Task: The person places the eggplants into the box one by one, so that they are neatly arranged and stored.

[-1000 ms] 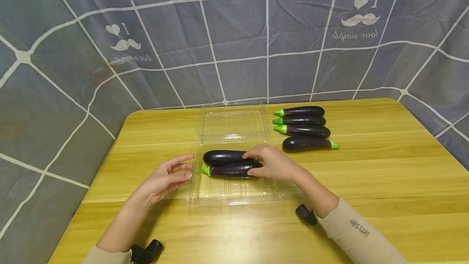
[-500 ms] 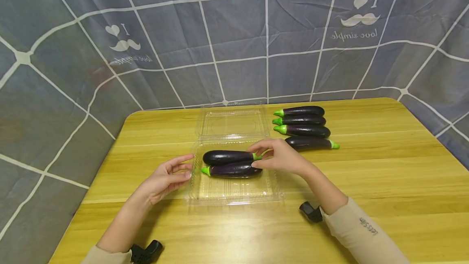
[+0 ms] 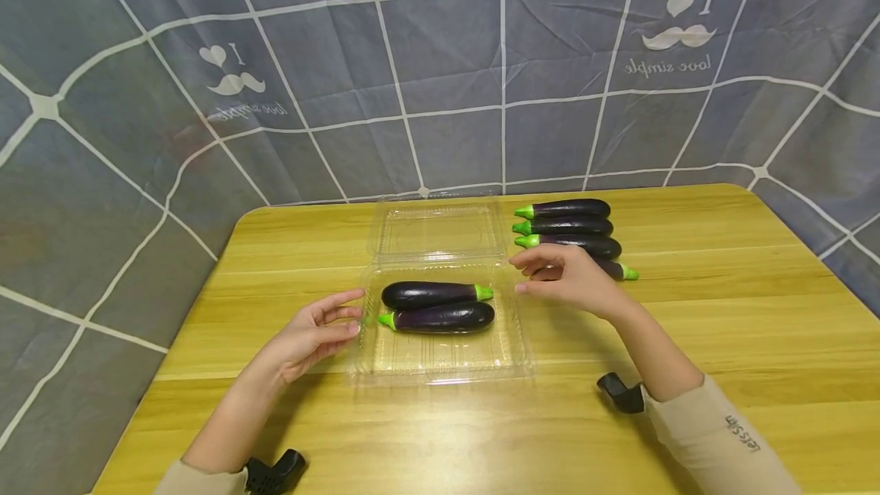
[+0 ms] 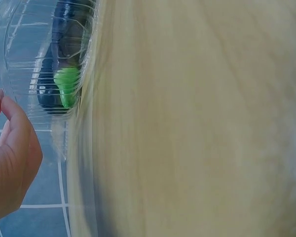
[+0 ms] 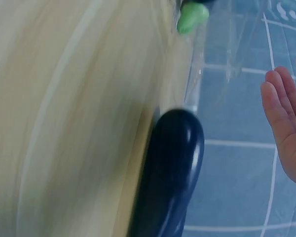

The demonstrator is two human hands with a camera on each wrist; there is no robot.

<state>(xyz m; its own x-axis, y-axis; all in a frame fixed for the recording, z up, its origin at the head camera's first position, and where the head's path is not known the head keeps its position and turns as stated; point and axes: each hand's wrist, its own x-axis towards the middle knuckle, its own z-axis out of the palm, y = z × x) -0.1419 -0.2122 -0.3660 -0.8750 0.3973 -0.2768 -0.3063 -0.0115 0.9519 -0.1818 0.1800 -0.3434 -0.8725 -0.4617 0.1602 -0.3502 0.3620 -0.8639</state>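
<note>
A clear plastic clamshell container lies unfolded on the table, its lid laid back behind the base. Two eggplants rest side by side in the base: the rear eggplant has its green stem to the right, the front eggplant to the left. My left hand touches the base's left rim with its fingertips, thumb and index finger apart. Beyond the right rim, my right hand holds nothing, hovering with fingers spread from the thumb. It partly hides the nearest eggplant of the group at right.
Several more eggplants lie in a row at the back right, stems mostly pointing left. Grey tiled-pattern cloth surrounds the back and sides of the wooden table.
My right hand has let go of the rear eggplant in the container and drawn back to the right, over the remaining group. My left hand has stayed at the rim.
</note>
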